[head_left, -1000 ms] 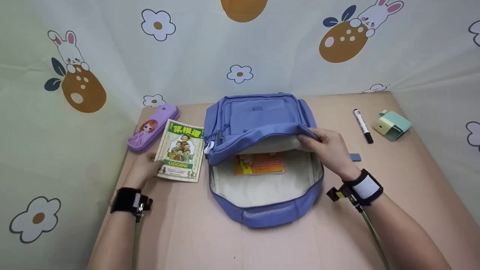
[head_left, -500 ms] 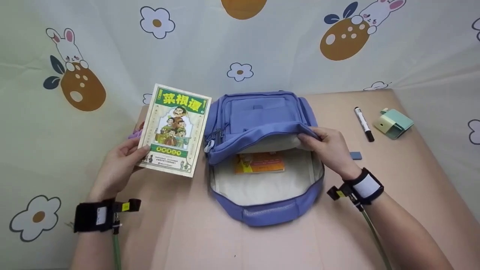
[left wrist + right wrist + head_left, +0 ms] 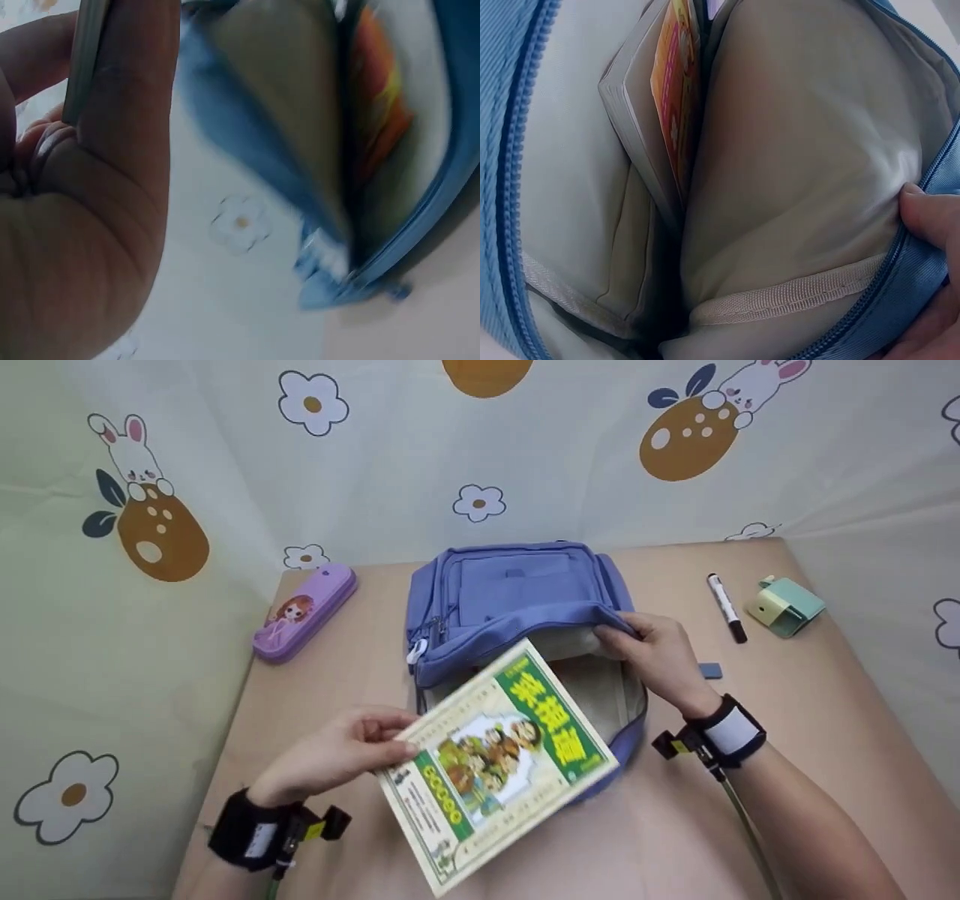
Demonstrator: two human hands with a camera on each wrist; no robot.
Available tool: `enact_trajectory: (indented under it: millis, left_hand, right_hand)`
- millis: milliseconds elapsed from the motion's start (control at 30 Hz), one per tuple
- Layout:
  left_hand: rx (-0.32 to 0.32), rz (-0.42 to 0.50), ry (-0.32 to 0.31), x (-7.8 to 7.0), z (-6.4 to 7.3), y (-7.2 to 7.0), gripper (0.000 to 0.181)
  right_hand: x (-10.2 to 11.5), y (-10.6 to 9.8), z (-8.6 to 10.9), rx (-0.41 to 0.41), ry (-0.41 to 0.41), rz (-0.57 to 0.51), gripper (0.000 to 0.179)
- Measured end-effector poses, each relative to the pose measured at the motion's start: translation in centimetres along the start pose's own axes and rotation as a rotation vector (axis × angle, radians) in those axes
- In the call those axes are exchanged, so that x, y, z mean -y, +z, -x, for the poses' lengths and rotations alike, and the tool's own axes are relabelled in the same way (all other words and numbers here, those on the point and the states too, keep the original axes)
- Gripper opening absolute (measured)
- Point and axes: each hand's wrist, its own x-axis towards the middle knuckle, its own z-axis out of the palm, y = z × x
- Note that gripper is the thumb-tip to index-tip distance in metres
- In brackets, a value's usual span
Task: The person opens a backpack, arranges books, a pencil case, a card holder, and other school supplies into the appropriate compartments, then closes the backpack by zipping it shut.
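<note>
A blue backpack (image 3: 517,577) lies on the table with its main compartment unzipped. My right hand (image 3: 656,660) pinches the edge of its upper flap and holds it raised; the thumb shows on that edge in the right wrist view. By its lower end, a green and cream book (image 3: 487,765) is pinched between the thumb and fingers of my left hand (image 3: 352,754). This book is tilted over the backpack's mouth and covers part of it in the head view. Inside the backpack, an orange-covered book (image 3: 679,97) leans against the pale lining.
At the table's far left lies a purple pencil case (image 3: 304,615). On the right are a black and white marker (image 3: 727,607), a mint and yellow object (image 3: 787,606) and a small blue block (image 3: 710,670). A patterned curtain (image 3: 390,457) encloses the back and left.
My left hand has picked the green and cream book up from beside the pencil case, then carried it right and turned it over the backpack's mouth. My right hand keeps its place.
</note>
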Motion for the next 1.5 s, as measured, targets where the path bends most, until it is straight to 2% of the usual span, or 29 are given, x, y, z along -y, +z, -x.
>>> enact_trajectory:
  millis: [100, 233, 400, 633, 867, 1033, 1133, 1233, 1333, 1500]
  left_hand:
    - [0.074, 0.02, -0.007, 1.5, -1.9, 1.8, 0.038]
    - [0.072, 0.08, -0.038, 3.5, -4.0, 2.8, 0.035]
    - [0.004, 0.161, -0.07, 5.3, -5.9, 2.5, 0.035]
    - [-0.14, 0.291, -0.05, 6.7, -7.4, 1.7, 0.032]
    - [-0.253, 0.406, -0.059, 7.5, -8.3, 2.1, 0.041]
    - [-0.301, 0.518, -0.058, 7.7, -9.1, 2.4, 0.048]
    - [-0.311, 0.574, -0.048, 7.5, -9.5, 2.6, 0.053]
    - [-0.297, 0.582, -0.043, 7.3, -9.6, 2.8, 0.058]
    - [-0.248, 0.552, -0.028, 7.1, -9.4, 3.0, 0.062]
    - [-0.213, 0.385, 0.003, 6.6, -8.3, 2.9, 0.068]
  right_hand:
    - [0.1, 0.0, 0.0, 0.007, -0.008, -0.004, 0.015]
    - [0.1, 0.1, 0.0, 0.015, -0.025, -0.011, 0.017]
    - [0.1, 0.2, 0.1, 0.012, -0.025, -0.018, 0.018]
    - [0.1, 0.3, 0.1, -0.016, -0.039, 0.023, 0.019]
    - [0.2, 0.3, 0.0, -0.003, -0.029, 0.025, 0.018]
    - [-1.5, 0.5, -0.4, -0.009, -0.036, 0.031, 0.019]
    - [-1.8, 0.6, -0.4, -0.009, -0.038, 0.031, 0.02]
    - [-0.4, 0.5, 0.0, 0.002, -0.029, 0.016, 0.019]
    - [0.2, 0.3, 0.2, 0.01, -0.024, 0.008, 0.019]
    - [0.2, 0.2, 0.2, 0.004, -0.029, 0.024, 0.019]
